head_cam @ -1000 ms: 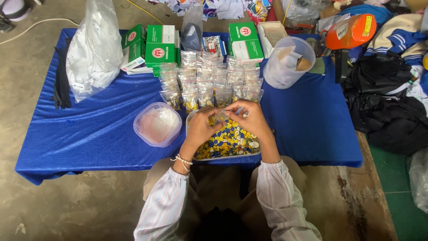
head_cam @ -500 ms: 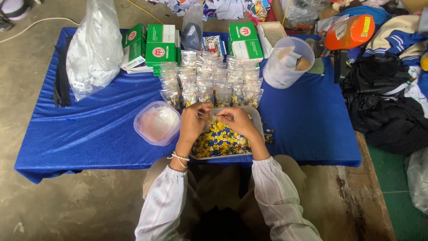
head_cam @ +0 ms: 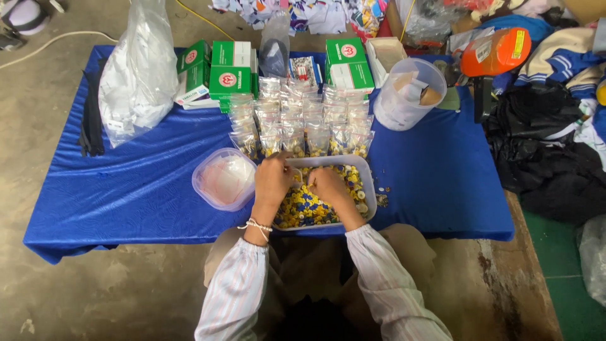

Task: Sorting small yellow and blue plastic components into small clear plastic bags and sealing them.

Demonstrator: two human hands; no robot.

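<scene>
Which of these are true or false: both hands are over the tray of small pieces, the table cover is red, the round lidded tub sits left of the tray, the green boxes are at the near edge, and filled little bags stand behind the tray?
1. Both the left hand and the right hand are over the tray of small yellow and blue pieces. True.
2. The table cover is red. False: it is blue.
3. The round lidded tub sits left of the tray. True.
4. The green boxes are at the near edge. False: they stand at the far side.
5. Small filled clear bags stand in rows behind the tray. True.
</scene>
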